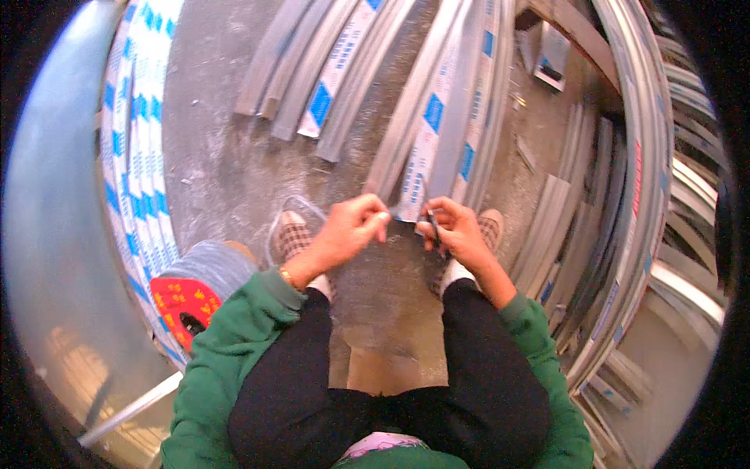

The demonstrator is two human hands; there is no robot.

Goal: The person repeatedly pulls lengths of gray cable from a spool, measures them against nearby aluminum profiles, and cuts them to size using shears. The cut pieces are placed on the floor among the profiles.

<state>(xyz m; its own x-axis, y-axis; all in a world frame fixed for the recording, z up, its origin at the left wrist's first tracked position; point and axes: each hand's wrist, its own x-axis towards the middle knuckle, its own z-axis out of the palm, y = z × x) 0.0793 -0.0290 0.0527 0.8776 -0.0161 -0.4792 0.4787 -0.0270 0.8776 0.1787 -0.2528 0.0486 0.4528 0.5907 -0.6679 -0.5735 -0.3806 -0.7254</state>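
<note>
My left hand (351, 234) is closed in a pinch above the floor, in front of the near ends of the metal strips. A pale, translucent cord (306, 205) loops by my left shoe and runs up to this hand, with a small white bit at the fingertips. My right hand (459, 234) is closed around a slim dark tool (433, 224), whose exact kind I cannot make out. Between and beyond the hands lies a bundle of long metal strips (445, 141) with white and blue film. A spool of greyish cord (211, 270) with a red end label stands at my left.
More grey strips (312, 74) lie ahead on the left. Film-covered lengths (141, 172) line the left side beside a large shiny sheet (55, 211). Shorter offcuts (562, 234) and a long curved-looking stack (641, 180) fill the right. My shoes (294, 233) flank the bundle's end.
</note>
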